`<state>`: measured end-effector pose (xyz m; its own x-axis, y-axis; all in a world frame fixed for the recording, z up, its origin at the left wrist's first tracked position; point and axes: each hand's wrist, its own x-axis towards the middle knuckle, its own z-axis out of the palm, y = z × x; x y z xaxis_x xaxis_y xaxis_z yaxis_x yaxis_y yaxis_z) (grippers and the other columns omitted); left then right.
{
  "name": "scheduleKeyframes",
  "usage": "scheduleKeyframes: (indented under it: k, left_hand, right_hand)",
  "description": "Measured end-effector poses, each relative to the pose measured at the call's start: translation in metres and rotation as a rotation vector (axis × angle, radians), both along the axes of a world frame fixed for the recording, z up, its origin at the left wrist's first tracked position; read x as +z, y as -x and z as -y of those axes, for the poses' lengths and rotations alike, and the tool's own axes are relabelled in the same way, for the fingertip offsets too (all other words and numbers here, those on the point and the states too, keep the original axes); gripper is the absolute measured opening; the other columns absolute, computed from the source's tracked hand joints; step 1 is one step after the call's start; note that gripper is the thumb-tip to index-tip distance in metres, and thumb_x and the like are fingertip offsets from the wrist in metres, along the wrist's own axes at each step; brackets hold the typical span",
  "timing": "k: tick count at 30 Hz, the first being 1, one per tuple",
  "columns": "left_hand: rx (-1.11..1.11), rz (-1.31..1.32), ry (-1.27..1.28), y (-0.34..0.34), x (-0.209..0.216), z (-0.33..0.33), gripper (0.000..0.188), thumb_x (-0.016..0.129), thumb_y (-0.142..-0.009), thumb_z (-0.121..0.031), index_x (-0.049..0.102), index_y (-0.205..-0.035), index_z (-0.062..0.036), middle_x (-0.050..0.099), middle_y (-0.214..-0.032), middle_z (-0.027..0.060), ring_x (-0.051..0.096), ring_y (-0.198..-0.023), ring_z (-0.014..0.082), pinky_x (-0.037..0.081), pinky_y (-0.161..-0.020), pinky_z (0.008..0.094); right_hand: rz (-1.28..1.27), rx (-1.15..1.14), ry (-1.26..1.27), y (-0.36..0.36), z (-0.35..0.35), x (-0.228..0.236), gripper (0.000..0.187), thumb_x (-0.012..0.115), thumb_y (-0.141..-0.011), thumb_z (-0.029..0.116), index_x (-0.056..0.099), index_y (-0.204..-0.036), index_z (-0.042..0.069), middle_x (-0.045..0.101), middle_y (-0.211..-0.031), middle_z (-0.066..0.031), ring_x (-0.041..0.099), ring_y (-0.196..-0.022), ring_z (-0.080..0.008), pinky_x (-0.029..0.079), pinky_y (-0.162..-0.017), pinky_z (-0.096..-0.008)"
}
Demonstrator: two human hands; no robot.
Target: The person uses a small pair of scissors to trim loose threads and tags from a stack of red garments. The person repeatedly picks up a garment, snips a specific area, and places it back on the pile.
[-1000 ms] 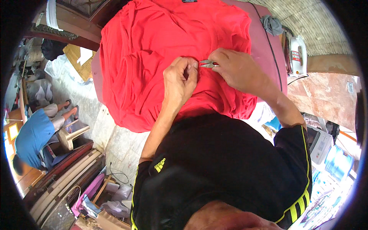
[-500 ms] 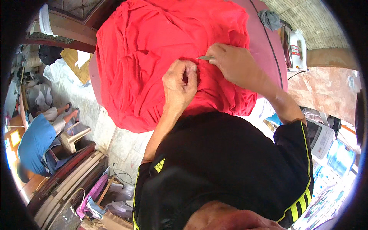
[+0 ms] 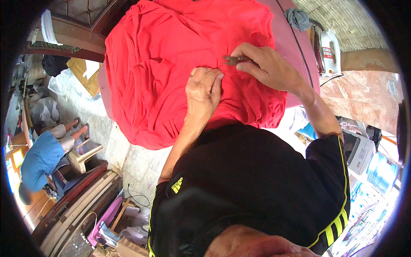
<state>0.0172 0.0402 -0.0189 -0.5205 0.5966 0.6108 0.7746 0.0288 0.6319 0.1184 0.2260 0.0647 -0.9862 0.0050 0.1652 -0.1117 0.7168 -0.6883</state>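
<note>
Covering most of the pink table [image 3: 286, 43], the red cloth [image 3: 150, 81] is pinched by the left hand [image 3: 202, 90]. Snips [image 3: 232, 60] are clamped in the right hand [image 3: 266, 64], partly hidden by its grip. The table's right side is crossed by a black cord [image 3: 293, 32]; a grey rag [image 3: 298, 19] and white iron [image 3: 329, 51] are placed beyond it.

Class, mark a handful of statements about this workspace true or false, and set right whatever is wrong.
1. The right hand holds small snips. True.
2. The cloth beneath the hands is green. False: it is red.
3. The white iron is in the left hand. False: the iron is off to the right, and that hand is at the cloth.
4. A person in a blue top is at the left. True.
5. The wearer's shirt is plain white. False: it is black with yellow trim.
</note>
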Motion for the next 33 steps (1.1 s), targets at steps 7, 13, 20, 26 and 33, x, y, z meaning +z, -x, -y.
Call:
scheduleKeyframes:
  k: [7,13,20,26,33]
  left_hand:
    - [-0.009,0.232,0.165,-0.001,0.028,0.017,0.006,0.063,-0.089,-0.004,0.062,-0.088,0.0017,0.063,-0.081,0.0152,0.063,-0.074,0.0288,0.049,-0.069,0.0362]
    - [-0.015,0.209,0.155,0.0,0.031,0.022,0.007,0.061,-0.092,-0.006,0.06,-0.091,0.0012,0.062,-0.081,0.0157,0.063,-0.074,0.0297,0.049,-0.069,0.0372]
    - [-0.05,0.251,0.088,-0.007,0.033,0.018,0.01,0.06,-0.082,0.007,0.056,-0.089,0.001,0.06,-0.081,0.0178,0.057,-0.078,0.0373,0.046,-0.071,0.0445]
    - [-0.053,0.135,0.042,-0.003,0.027,0.02,0.008,0.06,-0.082,0.007,0.057,-0.086,0.0005,0.058,-0.079,0.0153,0.057,-0.074,0.0334,0.046,-0.069,0.0397]
    - [-0.135,0.638,0.223,0.012,0.038,0.088,0.006,0.064,-0.082,0.004,0.062,-0.087,0.0015,0.062,-0.078,0.0125,0.06,-0.071,0.0259,0.047,-0.068,0.0314]
  right_hand:
    - [-0.104,0.116,-0.356,-0.006,0.007,-0.004,0.02,0.063,-0.089,0.014,0.057,-0.107,0.008,0.06,-0.1,-0.0081,0.065,-0.087,-0.0293,0.052,-0.07,-0.04]
    - [-0.135,0.119,-0.522,0.003,0.017,-0.01,0.012,0.056,-0.091,0.016,0.055,-0.1,0.008,0.055,-0.093,-0.0081,0.064,-0.074,-0.0281,0.052,-0.062,-0.0408]
    - [-0.138,0.158,-0.581,0.008,0.027,-0.012,0.009,0.056,-0.088,0.013,0.055,-0.096,0.008,0.054,-0.09,-0.0075,0.063,-0.07,-0.0253,0.052,-0.059,-0.0386]
    - [-0.088,0.167,-0.564,0.005,0.026,-0.008,0.01,0.056,-0.086,0.011,0.056,-0.096,0.008,0.054,-0.091,-0.0073,0.063,-0.071,-0.0263,0.052,-0.061,-0.0386]
    - [0.074,0.146,-0.331,-0.002,0.012,-0.003,0.016,0.063,-0.089,0.015,0.059,-0.102,0.007,0.06,-0.096,-0.0068,0.066,-0.081,-0.0278,0.054,-0.068,-0.0406]
